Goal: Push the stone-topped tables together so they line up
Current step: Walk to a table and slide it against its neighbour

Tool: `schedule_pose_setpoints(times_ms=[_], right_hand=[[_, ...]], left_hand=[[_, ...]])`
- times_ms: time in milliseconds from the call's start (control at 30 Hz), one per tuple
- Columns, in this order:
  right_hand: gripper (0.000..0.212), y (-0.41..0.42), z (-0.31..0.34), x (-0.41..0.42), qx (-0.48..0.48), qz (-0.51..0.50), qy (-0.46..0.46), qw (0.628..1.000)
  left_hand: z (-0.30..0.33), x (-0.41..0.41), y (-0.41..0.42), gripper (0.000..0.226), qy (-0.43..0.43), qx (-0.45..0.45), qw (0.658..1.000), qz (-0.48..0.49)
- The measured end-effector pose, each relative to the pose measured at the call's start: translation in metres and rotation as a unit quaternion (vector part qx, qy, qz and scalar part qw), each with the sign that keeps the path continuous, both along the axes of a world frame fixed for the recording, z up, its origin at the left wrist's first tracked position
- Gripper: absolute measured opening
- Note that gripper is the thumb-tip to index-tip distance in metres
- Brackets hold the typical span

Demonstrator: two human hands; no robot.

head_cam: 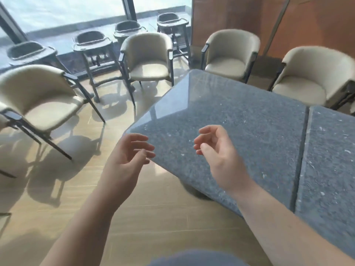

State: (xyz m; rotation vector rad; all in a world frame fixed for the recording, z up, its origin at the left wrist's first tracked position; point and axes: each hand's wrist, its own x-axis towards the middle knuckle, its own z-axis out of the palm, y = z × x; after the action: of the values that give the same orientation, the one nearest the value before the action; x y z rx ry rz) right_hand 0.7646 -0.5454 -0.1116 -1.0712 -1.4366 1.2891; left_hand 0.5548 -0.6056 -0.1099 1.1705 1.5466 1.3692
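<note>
A grey speckled stone-topped table (240, 116) fills the centre. A second stone-topped table (330, 160) lies to its right, with a narrow dark gap between their edges. My left hand (128, 156) hovers at the near left corner of the first table, fingers loosely curled and holding nothing. My right hand (217, 150) floats above the same tabletop, fingers relaxed and bent, also holding nothing. Neither hand plainly touches the stone.
Beige armchairs stand around: one at the left (38, 100), one behind the table corner (148, 58), two at the back right (230, 54) (315, 77). Dark high chairs (92, 47) line the window. The floor is pale wood (153, 217).
</note>
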Motion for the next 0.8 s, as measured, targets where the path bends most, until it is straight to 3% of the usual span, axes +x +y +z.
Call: schedule_pose_setpoints(times_ms=[400,800], right_hand=[[0.029,0.022,0.018,-0.195,0.073,0.083,-0.003,0.994],[0.031,0.205,-0.020,-0.348,-0.003,0.123,0.031,0.992]], left_hand=[[0.014,-0.186,0.000,0.026,0.006,0.071,0.991,0.110],[-0.004,-0.346,0.172,0.027,0.050,-0.011,0.993,0.103]])
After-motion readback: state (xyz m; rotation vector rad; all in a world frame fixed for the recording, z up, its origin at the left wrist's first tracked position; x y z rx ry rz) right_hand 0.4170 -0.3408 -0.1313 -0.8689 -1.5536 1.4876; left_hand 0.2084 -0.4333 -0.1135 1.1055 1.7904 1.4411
